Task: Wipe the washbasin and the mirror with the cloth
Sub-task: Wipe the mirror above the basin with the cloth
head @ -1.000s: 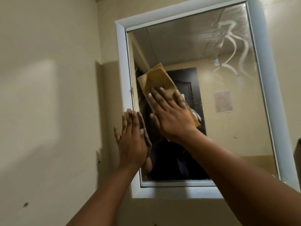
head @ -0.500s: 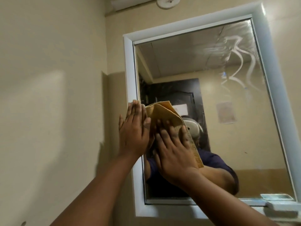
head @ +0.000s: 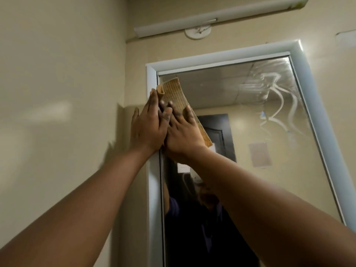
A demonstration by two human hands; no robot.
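Observation:
A mirror (head: 240, 135) in a white frame (head: 217, 58) hangs on the beige wall. A yellow-brown cloth (head: 174, 95) lies flat against the glass near the mirror's top left corner. My right hand (head: 183, 133) presses the cloth to the glass with straight, spread fingers. My left hand (head: 147, 124) lies flat beside it over the frame's left edge, its fingertips touching the cloth's left edge. White streaks mark the glass at the upper right. The washbasin is out of view.
A beige side wall (head: 57, 112) stands close on the left. Above the mirror run a long white light fitting (head: 221, 16) and a round white ceiling mount (head: 198, 31). The glass reflects a dark door and a person.
Both hands and the cloth have slid up the left side of the mirror, from its lower middle to near the top left corner. The camera has tilted upward.

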